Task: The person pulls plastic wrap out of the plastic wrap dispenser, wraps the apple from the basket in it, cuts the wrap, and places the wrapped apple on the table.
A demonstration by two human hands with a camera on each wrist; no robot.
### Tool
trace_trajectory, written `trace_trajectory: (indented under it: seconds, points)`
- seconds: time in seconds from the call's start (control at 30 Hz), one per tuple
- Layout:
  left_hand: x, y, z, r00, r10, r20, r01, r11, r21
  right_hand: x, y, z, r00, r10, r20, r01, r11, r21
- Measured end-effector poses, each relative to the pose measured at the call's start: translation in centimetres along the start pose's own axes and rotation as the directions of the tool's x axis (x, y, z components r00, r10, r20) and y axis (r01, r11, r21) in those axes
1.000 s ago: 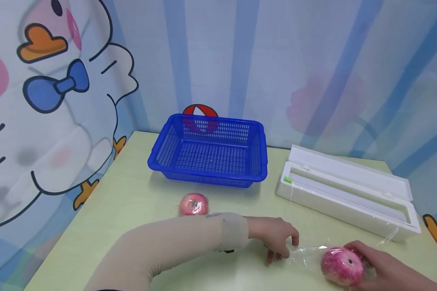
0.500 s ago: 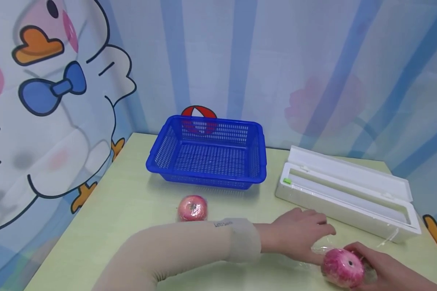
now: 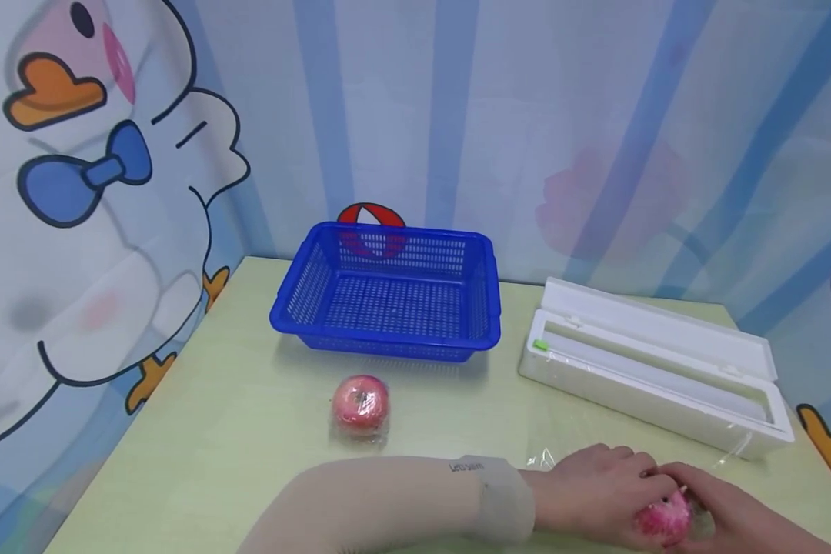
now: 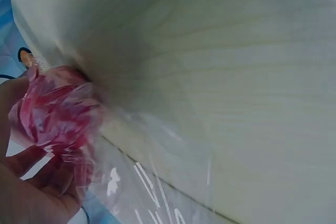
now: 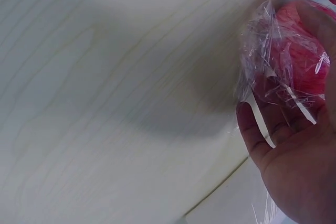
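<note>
At the front right of the table, both hands hold a pink-red apple (image 3: 667, 520) between them. My right hand (image 3: 730, 512) grips its right side, and my left hand (image 3: 599, 492) curls over its left side, hiding much of it. Crumpled cling film covers the apple (image 4: 60, 116) in the left wrist view, with a loose sheet of cling film (image 4: 142, 182) trailing off it. Bunched clear film (image 5: 257, 51) sticks out past the right hand's fingers in the right wrist view. Another film-wrapped apple (image 3: 362, 404) lies on the table further left.
A blue plastic basket (image 3: 388, 342) stands at the back middle, with nothing in it. To its right sits a white cling film dispenser (image 3: 651, 408), lid raised, a green slider at its left end. A patterned cloth (image 3: 485, 115) hangs behind the pale table (image 3: 201, 431).
My left hand has moved right, from the film left of the apple onto the apple itself. The right hand keeps its grip in about the same place.
</note>
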State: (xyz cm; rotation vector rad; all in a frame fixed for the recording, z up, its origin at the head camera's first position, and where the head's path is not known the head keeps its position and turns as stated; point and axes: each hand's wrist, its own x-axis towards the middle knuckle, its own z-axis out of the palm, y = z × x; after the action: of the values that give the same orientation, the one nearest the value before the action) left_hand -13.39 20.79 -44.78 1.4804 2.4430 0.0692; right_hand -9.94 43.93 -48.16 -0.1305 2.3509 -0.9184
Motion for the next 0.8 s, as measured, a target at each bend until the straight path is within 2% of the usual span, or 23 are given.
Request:
trace_trajectory:
  seconds: [0.17,0.4,0.5,0.6,0.8]
  points:
    - [0.1,-0.7,0.8,0.999,0.022,-0.048,-0.023,1.0,-0.017,0.0,0.0,-0.1,0.999,0.005,-0.038,-0.006,0.999,-0.037]
    - [0.3,-1.2,0.8,0.999,0.006,-0.035,-0.01,0.994,-0.113,-0.4,-0.5,-0.4,0.997,0.078,-0.018,-0.078,0.997,0.002]
    - [0.7,-1.6,0.8,0.999,-0.018,-0.037,0.011,0.984,-0.179,-0.7,-0.6,-1.0,0.997,0.071,-0.036,-0.073,0.996,-0.056]
    - [1.0,-2.0,0.8,0.997,-0.046,-0.056,0.033,0.975,-0.22,-0.9,-0.6,-1.5,0.995,0.024,-0.092,-0.039,0.985,-0.167]
    - [1.6,-2.8,0.5,0.992,-0.108,-0.062,0.081,0.937,-0.339,-1.0,-0.7,-1.2,0.982,0.002,-0.19,-0.054,0.962,-0.268]
